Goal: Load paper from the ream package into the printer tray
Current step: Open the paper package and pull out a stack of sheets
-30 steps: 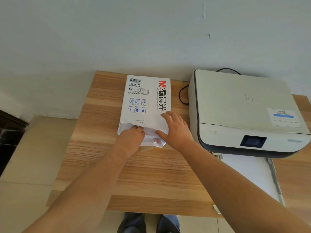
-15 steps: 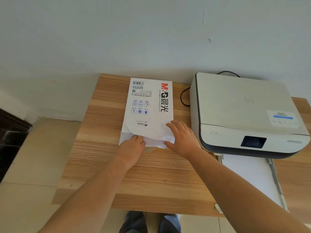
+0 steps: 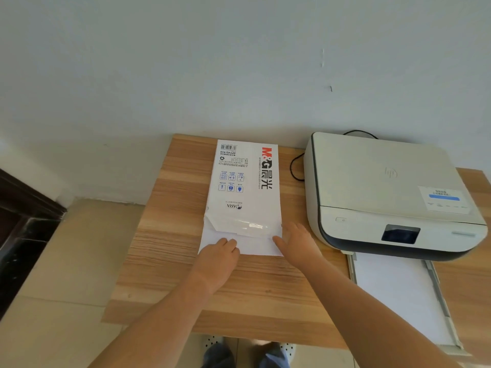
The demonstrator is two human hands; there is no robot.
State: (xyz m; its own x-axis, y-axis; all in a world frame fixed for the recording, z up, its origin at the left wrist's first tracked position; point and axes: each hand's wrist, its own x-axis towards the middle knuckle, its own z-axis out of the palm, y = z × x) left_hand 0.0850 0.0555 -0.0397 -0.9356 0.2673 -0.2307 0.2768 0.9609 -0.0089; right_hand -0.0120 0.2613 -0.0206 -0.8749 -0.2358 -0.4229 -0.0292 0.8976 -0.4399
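A white ream package (image 3: 245, 181) with red and black print lies flat on the wooden table (image 3: 172, 203), left of the printer (image 3: 382, 187). White paper (image 3: 252, 247) sticks out of its near, opened end. My left hand (image 3: 219, 254) rests on the paper's near left corner, fingers curled on it. My right hand (image 3: 297, 243) lies at the paper's right edge with fingers spread, touching the package's corner. The printer tray (image 3: 398, 290) is pulled out toward me and shows a white surface.
A black cable (image 3: 293, 168) loops on the table between package and printer. The wall stands right behind the table. Tiled floor and a dark wooden frame (image 3: 24, 229) are to the left. My shoes (image 3: 249, 351) show under the table's near edge.
The paper has slid out of the package's near end toward me, and the flap now lies flat. My left hand drew back with it; my right hand shifted to the paper's right edge.
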